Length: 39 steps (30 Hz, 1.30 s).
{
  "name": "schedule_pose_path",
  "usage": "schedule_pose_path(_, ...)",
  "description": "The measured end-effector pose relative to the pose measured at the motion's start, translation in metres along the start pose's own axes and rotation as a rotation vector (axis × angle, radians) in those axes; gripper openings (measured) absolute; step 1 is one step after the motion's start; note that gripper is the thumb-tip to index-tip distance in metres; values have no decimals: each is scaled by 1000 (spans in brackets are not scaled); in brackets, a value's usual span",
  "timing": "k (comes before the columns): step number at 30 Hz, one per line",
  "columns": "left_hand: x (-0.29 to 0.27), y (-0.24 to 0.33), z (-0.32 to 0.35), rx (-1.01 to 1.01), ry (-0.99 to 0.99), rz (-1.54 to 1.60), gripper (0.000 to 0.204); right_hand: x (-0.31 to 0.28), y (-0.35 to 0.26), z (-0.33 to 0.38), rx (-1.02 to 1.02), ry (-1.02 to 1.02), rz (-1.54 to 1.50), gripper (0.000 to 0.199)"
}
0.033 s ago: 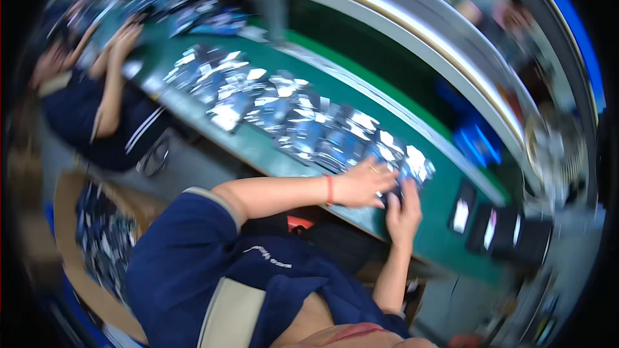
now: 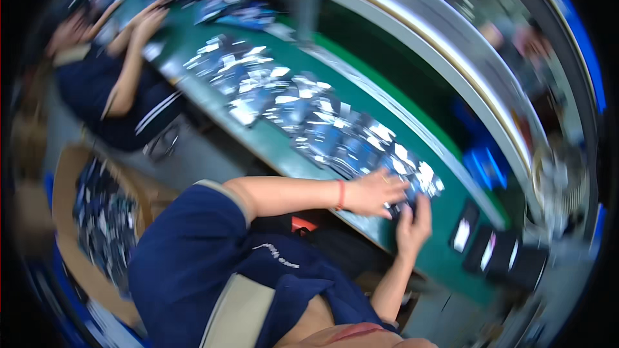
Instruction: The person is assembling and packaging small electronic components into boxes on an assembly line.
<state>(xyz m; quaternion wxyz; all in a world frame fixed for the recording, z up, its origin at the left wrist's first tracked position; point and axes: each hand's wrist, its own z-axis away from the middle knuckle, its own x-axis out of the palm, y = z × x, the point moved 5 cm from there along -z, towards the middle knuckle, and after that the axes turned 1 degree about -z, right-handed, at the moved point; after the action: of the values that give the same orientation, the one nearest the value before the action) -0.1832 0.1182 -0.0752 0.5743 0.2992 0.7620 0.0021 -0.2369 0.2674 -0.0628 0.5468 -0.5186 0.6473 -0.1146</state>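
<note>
A long row of shiny, clear-wrapped dark packets (image 2: 329, 138) lies in overlapping heaps along the green table (image 2: 451, 248). My left hand (image 2: 375, 193), with a red band at its wrist, reaches over the near right end of the row. Its fingers are stretched and slightly apart, touching or just above the packets. Close beside it, my right hand (image 2: 414, 227) is bent, thumb and fingers curled at the edge of the same heap. A small dark piece shows between the two hands, but blur hides what it is.
Black boxes or pouches (image 2: 493, 251) with pale labels lie at the table's right end. A carton (image 2: 64, 219) full of dark packets stands at lower left. Another person (image 2: 113, 90) works at the far left. A metal post (image 2: 305, 9) and a curved light rail (image 2: 412, 22) rise behind.
The view has shifted, so the table and heaps sit slightly further right in the picture. Both hands stay at the same end of the row.
</note>
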Motion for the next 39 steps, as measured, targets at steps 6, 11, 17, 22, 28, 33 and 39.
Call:
schedule_pose_path(6, -54, -1, 83, -18, 384, -6, 58, -10, 38, -25, 264, -100, 286, 70)
schedule_pose_path(11, -138, -9, 208, -212, 592, -270, 37, -19, 109, -49, 271, -408, 308, 64)
schedule_pose_path(17, -260, 22, 468, -961, 649, -992, 20, 16, 82, -79, 313, -570, 373, 45)
schedule_pose_path(22, -219, 90, 718, -2096, 925, -796, 21, 46, 57, -89, 312, -613, 352, 44)
schedule_pose_path(28, -103, 78, 828, -2337, 571, -277, 22, 39, 42, -72, 395, -593, 362, 44)
schedule_pose_path(33, -70, 12, 801, -2121, 210, -96, 54, 19, 30, -60, 474, -539, 374, 43)
schedule_pose_path(39, -10, 4, 806, -2338, 83, -270, 92, 22, 23, -71, 521, -541, 343, 42)
